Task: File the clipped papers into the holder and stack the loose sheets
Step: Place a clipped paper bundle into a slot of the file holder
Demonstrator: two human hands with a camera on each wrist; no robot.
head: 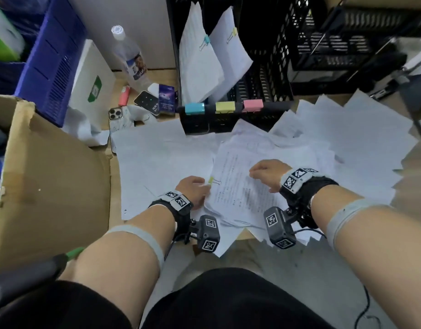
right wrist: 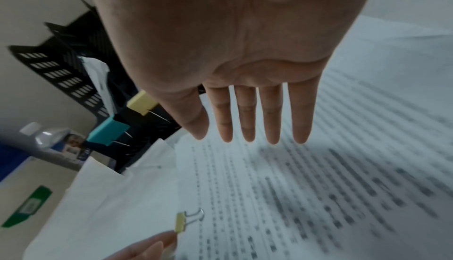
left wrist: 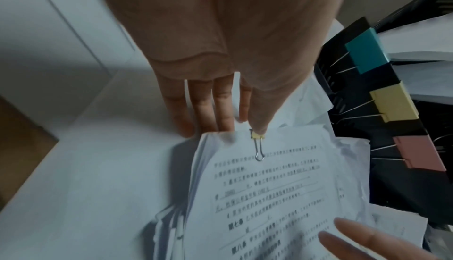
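A bundle of printed papers (head: 242, 188) held by a small yellow binder clip (head: 211, 180) lies on top of a spread of loose white sheets (head: 347, 143). My left hand (head: 204, 186) pinches the bundle's left edge; its thumb tip sits on the clip (left wrist: 257, 135) and the straight fingers (left wrist: 201, 113) reach to that edge. My right hand (head: 254, 172) is flat over the printed page, fingers (right wrist: 272, 120) straight, holding nothing. The black file holder (head: 197, 124) stands behind, with two clipped bundles (head: 200, 62) in it and cyan, yellow and pink clips (head: 223, 106) on its front lip.
An open cardboard box (head: 50, 174) fills the left. A blue crate (head: 52, 58), a water bottle (head: 130, 55), a phone (head: 115, 115) and small items sit at the back left. Black crates (head: 347, 32) stand at the back right. Sheets overhang the table's near edge (head: 240, 236).
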